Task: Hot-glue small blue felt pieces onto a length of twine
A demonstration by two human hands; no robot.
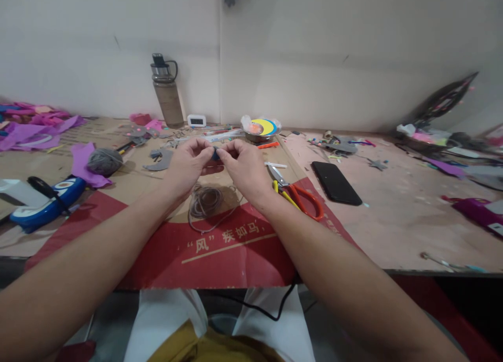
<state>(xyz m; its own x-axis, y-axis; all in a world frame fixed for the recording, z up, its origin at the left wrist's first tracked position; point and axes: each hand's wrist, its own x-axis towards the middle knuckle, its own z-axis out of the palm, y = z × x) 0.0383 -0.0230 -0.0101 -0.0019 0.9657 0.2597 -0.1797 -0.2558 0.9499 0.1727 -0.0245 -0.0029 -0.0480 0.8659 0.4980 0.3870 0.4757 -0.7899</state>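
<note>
My left hand (189, 165) and my right hand (245, 165) meet over the cardboard sheet, fingertips pinched together. Between them is a small dark piece (215, 153), mostly covered by my fingers; its kind I cannot make out. Just below the hands lies a loose coil of thin grey cord (206, 202), with a strand running up toward my right hand. Red-handled scissors (306, 198) rest beside my right wrist, overlapping a yellow-handled tool (286, 194). A grey felt crescent (160, 160) lies to the left of my left hand.
The red and brown cardboard (231, 267) covers the table's middle. A grey yarn ball (104, 162) and a blue-white device (51, 205) are on the left. Behind stand a bottle (168, 97), a small digital clock (196, 121) and a bowl (259, 137). A black phone (336, 182) lies right.
</note>
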